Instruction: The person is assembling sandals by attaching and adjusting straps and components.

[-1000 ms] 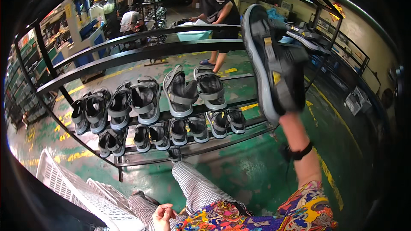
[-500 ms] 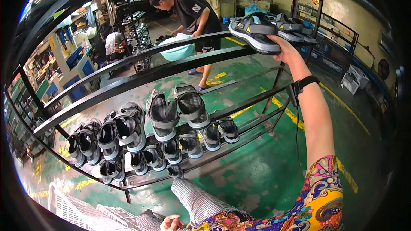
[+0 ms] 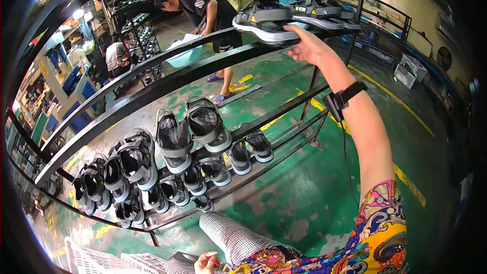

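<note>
On the top bars of a black metal rack (image 3: 152, 83) sits a grey-and-black strap sandal (image 3: 266, 23) with a thick pale-edged sole. My right hand (image 3: 307, 45) is at its right end, the thumb against the sole and the other fingers spread apart below, not wrapped round it. Just right of that sandal, more strap sandals (image 3: 319, 12) stand on the same bars. Low at the bottom edge, my left hand (image 3: 208, 263) rests near my lap with its fingers curled; nothing shows in it.
Lower bars hold several similar sandals (image 3: 175, 139) in rows. Beyond the rack a person (image 3: 205, 12) bends over a light-blue basin (image 3: 183, 57); another person (image 3: 117, 57) is farther left. White plastic crates (image 3: 101, 263) stand at the lower left. A grey box (image 3: 408, 70) lies at right.
My right hand has loosened from the sandal's end, its fingers now apart from the sole. The sandal sits slightly farther left along the bars. The whole view has shifted; my left hand stays curled.
</note>
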{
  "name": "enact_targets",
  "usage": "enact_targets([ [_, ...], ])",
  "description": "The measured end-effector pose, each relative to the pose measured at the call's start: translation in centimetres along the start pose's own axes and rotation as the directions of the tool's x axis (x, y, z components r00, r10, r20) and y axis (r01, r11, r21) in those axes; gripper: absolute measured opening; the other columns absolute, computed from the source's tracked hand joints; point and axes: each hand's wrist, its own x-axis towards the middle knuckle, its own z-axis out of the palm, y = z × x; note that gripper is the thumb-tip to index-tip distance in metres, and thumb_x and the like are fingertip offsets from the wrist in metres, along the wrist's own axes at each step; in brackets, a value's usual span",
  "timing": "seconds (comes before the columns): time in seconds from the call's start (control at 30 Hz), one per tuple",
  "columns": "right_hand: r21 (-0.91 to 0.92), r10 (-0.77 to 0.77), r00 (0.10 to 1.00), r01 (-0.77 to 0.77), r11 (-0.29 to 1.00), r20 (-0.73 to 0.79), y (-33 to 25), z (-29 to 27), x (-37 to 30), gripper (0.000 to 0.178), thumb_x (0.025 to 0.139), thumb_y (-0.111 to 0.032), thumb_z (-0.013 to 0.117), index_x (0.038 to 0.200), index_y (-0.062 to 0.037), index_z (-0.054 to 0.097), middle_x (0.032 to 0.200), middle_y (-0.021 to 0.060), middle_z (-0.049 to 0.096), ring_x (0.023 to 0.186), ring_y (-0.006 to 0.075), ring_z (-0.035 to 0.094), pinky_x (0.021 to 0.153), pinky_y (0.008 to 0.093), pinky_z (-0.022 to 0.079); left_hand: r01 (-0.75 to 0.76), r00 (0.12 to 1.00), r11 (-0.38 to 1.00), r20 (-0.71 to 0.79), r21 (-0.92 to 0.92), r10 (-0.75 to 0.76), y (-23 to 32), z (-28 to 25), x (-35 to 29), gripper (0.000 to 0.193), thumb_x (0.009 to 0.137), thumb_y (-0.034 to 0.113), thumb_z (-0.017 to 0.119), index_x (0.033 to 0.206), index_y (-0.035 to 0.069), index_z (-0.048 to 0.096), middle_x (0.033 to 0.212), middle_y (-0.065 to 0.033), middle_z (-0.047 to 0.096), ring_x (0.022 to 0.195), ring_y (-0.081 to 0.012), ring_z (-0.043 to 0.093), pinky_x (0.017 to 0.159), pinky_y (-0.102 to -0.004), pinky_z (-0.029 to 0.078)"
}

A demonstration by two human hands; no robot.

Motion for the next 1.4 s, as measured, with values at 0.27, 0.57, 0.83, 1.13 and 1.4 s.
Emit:
enact_targets([
  [0.27,-0.260,-0.489,0.795,0.418,0.871,-0.359,2.4,-6.4,1.2,0.027,0.084,-0.035,0.063,0.094,-0.0096,0.062,0.075,0.0046,0.060,0.056,0.0135,0.056,0.046,0.0243,0.043,0.012,1.000,0.999,-0.021,-0.048,-0.013,-0.8,0.2,0.5,0.020,0.089,0.014,0.057,0.101,0.000,0.063,0.073,-0.0040,0.059,0.066,-0.0134,0.052,0.063,-0.0268,0.043],
  [0.57,-0.918,-0.865,0.401,-0.123,-0.377,0.301,-0.1,-14.4,4.0,0.044,0.076,-0.002,0.057,0.118,-0.0166,0.056,0.113,0.0071,0.052,0.104,0.0245,0.051,0.084,0.0374,0.044,0.103,0.994,0.995,-0.026,-0.005,-0.104,-2.2,-0.3,1.7,0.022,0.088,0.015,0.059,0.104,0.001,0.063,0.077,-0.0049,0.061,0.066,-0.0136,0.054,0.064,-0.0270,0.044],
  [0.83,-0.913,-0.880,0.414,-0.219,-0.344,0.232,-0.3,-12.8,0.7,0.040,0.064,-0.023,0.079,0.100,-0.0117,0.064,0.096,0.0056,0.052,0.093,0.0258,0.052,0.074,0.0369,0.046,0.071,0.996,0.997,0.058,-0.038,-0.069,-2.3,1.9,1.8,0.025,0.089,0.015,0.058,0.110,0.002,0.062,0.078,-0.0043,0.062,0.067,-0.0123,0.053,0.061,-0.0259,0.045],
  [1.13,0.129,-0.426,0.713,0.580,0.804,-0.557,11.7,-6.5,-16.1,0.056,0.086,-0.029,0.066,0.125,0.0046,0.046,0.121,0.0118,0.056,0.104,0.0211,0.058,0.089,0.0360,0.048,0.111,0.987,0.990,0.105,0.084,-0.119,-1.2,1.6,1.3,0.026,0.091,0.018,0.057,0.110,0.001,0.061,0.078,-0.0061,0.062,0.065,-0.0117,0.056,0.057,-0.0252,0.047],
  [1.4,0.127,-0.228,0.788,0.360,0.924,-0.572,24.0,0.3,-27.4,0.047,0.087,-0.018,0.065,0.125,0.0035,0.047,0.120,0.0100,0.054,0.106,0.0185,0.053,0.093,0.0333,0.042,0.111,0.966,0.993,0.230,0.031,-0.115,-2.4,1.7,3.1,0.016,0.091,0.004,0.049,0.102,-0.004,0.058,0.070,-0.0023,0.059,0.060,-0.0054,0.050,0.056,-0.0188,0.040],
])
